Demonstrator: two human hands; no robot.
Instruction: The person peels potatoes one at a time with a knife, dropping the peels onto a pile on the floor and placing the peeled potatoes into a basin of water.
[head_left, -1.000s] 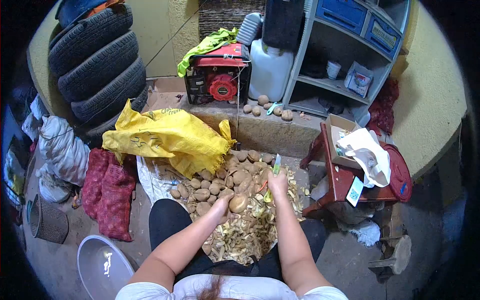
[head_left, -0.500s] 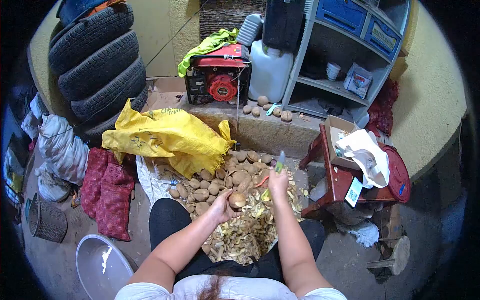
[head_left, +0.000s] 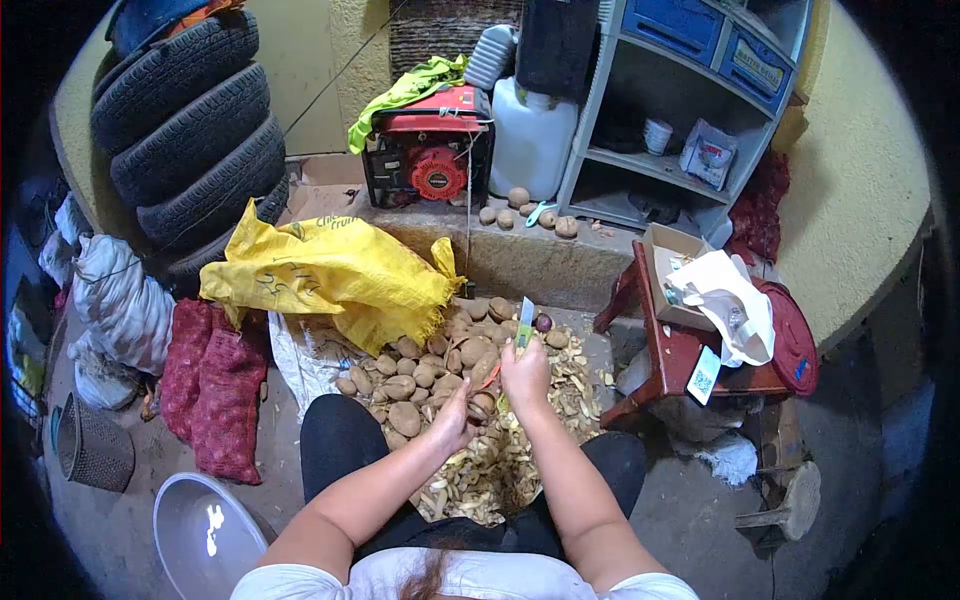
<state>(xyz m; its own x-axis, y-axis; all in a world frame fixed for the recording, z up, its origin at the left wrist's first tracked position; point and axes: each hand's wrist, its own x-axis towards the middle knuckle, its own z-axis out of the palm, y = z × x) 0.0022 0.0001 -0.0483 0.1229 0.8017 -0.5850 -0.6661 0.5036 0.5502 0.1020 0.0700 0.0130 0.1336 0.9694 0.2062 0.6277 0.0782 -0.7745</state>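
My left hand (head_left: pixel 455 422) curls round a brown potato (head_left: pixel 483 404) above the heap of peelings. Close on its right, my right hand (head_left: pixel 526 372) is closed round a green-handled knife (head_left: pixel 525 322), its pale blade pointing up and away from me. A thin red-orange piece (head_left: pixel 491 377) juts from the left side of that hand towards the potato; its kind is unclear. Unpeeled potatoes (head_left: pixel 405 388) lie in a pile just beyond my hands. Peelings (head_left: pixel 470 482) cover the ground between my legs. A small purple onion (head_left: pixel 543 322) lies beyond the right hand.
A yellow sack (head_left: pixel 330 275) lies behind the potatoes. Red net sacks (head_left: pixel 228 400) and a grey basin (head_left: pixel 185 520) stand on the left. On the right, a red stool (head_left: pixel 650 385) carries a box, a white bag and a phone. A generator (head_left: pixel 430 160) stands on the ledge.
My right hand has moved left and slightly down, close to the potato, with the knife and red-orange piece moving along. The potato has turned in my left hand, which shifted slightly right.
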